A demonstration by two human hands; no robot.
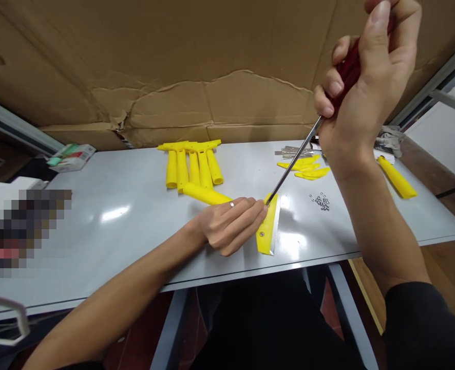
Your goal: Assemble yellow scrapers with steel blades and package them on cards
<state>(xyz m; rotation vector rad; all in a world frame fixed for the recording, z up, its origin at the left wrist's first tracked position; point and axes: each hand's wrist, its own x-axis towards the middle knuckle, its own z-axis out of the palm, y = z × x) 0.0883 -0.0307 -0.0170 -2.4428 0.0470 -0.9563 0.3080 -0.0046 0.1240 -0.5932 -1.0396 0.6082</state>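
A yellow scraper (265,240) with a metal blade along its right edge lies on the white table, its handle pointing left. One screw head (262,234) shows on its near half. My left hand (233,223) is closed over the scraper's neck, pressing it to the table, and hides part of it. Raised at the upper right, my right hand (370,77) wraps round the red handle of a screwdriver (295,159). Its long shaft slants down to the far end of the scraper head, and the tip meets it beside my left fingertips.
Several yellow scraper handles (193,167) lie together at the back. To the right are yellow plates (304,167), metal blades (291,152), a pile of small screws (322,202) and another yellow handle (397,177). A small box (71,156) stands back left; cardboard (212,67) rises behind.
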